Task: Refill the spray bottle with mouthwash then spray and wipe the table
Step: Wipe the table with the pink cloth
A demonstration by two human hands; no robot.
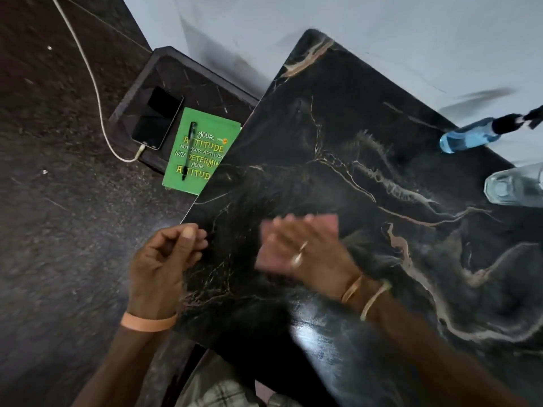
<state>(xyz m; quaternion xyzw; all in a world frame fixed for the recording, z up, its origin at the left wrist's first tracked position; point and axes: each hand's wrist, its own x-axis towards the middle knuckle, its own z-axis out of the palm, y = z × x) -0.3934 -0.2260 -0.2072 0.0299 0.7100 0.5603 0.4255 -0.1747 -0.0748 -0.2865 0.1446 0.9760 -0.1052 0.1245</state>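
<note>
My right hand [305, 254] lies flat on a pink cloth [329, 224], pressing it onto the black marble table [338, 142]; hand and cloth are blurred by motion. Curled loosely at the table's left edge, my left hand [164, 259] holds nothing that I can see. At the far right of the table stands a spray bottle [470, 136] with blue liquid and a black trigger head. A clear bottle [514, 188] stands just in front of it at the frame's right edge.
A lower dark side table [176, 71] to the left carries a phone [155, 118] on a white charging cable [88, 71], and a green notebook [202, 160] with a pen [188, 151] on it. A pale wall runs behind the table.
</note>
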